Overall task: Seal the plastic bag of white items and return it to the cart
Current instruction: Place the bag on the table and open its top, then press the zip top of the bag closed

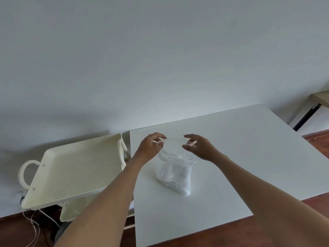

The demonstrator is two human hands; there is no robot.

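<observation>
A clear plastic bag (175, 172) holding white items stands upright near the middle of the white table (240, 157). Its mouth is spread open in a wide loop at the top. My left hand (150, 148) pinches the left end of the bag's rim between thumb and fingers. My right hand (200, 147) pinches the right end of the rim. The cream perforated cart (76, 172) stands just left of the table, its top tray holding nothing.
A lower cream shelf (74, 211) of the cart shows beneath the top tray, with cables (35, 227) on the wooden floor under it. A second table (318, 100) with a black leg stands at the far right. A plain wall lies behind.
</observation>
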